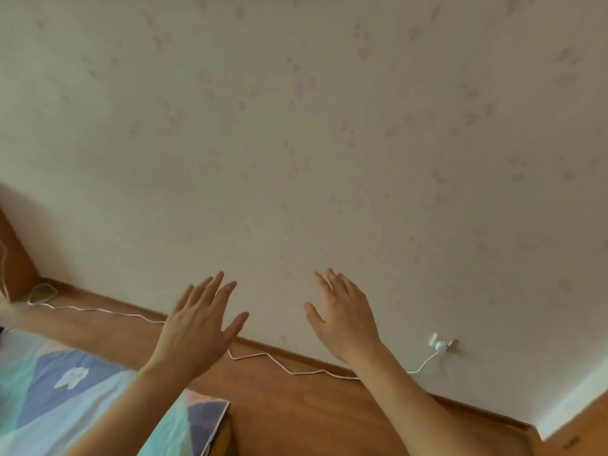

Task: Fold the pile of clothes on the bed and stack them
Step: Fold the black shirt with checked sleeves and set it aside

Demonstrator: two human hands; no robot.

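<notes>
My left hand (200, 327) and my right hand (342, 319) are raised in front of a pale wall, backs toward me, fingers straight and spread. Neither holds anything. A corner of the bed (65, 399), covered in a sheet with blue, teal and pink shapes, shows at the lower left under my left forearm. No pile of clothes is in view.
A patterned cream wall (296, 143) fills most of the view. A wooden floor (296, 406) runs below it. A white cable (279, 363) trails along the floor to a plug in a wall socket (442, 343). Wooden furniture (16, 258) stands at the far left.
</notes>
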